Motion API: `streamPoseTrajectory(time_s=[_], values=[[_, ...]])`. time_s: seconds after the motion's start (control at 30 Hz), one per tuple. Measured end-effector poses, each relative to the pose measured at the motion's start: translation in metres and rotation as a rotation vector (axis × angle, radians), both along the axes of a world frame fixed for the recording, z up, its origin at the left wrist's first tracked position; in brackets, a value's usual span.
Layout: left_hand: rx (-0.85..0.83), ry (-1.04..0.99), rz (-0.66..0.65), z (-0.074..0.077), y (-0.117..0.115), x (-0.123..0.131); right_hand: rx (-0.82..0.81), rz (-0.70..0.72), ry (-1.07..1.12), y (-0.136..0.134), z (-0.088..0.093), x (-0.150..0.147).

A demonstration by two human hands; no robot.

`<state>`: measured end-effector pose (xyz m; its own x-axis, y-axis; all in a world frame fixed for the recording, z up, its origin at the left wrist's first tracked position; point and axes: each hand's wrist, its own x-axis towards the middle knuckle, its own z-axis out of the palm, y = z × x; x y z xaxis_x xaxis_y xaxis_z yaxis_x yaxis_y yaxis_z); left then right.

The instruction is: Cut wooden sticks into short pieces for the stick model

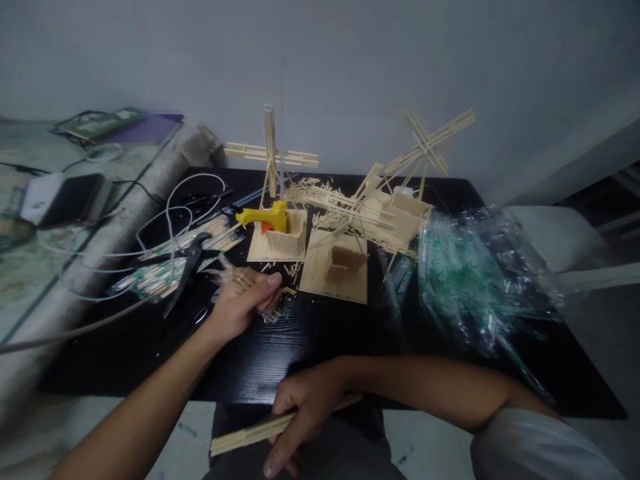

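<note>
My left hand [245, 303] reaches over the black table [325, 347] and closes on a small bundle of thin wooden sticks [235, 277] in a clear wrapper, just left of the small stick boxes. My right hand [303, 410] is at the table's near edge, above my lap, gripping a bundle of long wooden sticks [260, 430] that points left. Two flat stick bases with open boxes on them [333, 267] lie ahead of my left hand. A yellow glue gun [265, 217] rests on the left base.
Two stick windmill models [270, 153] stand at the table's back by the wall. Black scissors [187, 263], white cable and stick packs lie at the left. A heap of clear and green plastic wrappers [475, 273] fills the right side. A grey roll lies along the left edge.
</note>
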<state>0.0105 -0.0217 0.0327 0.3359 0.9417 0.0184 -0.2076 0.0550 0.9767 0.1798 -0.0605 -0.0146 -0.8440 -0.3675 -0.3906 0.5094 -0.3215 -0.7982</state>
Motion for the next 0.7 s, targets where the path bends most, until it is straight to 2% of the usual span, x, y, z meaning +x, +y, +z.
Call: streamPoseTrajectory(time_s=[0.1,0.27,0.47,0.7], values=[[0.035,0.113,0.024,0.001,-0.003,-0.002,-0.013,0.002,0.031,0.000,-0.004,-0.001],[0.053,0.275,0.069,-0.004,-0.011,0.009,-0.047,-0.036,0.054,-0.001,-0.006,0.000],[0.079,0.286,0.028,-0.008,-0.010,0.012,-0.122,-0.085,0.119,0.000,-0.005,-0.002],[0.044,0.182,0.067,-0.020,-0.006,0.011,-0.148,-0.089,0.088,0.000,-0.007,-0.003]])
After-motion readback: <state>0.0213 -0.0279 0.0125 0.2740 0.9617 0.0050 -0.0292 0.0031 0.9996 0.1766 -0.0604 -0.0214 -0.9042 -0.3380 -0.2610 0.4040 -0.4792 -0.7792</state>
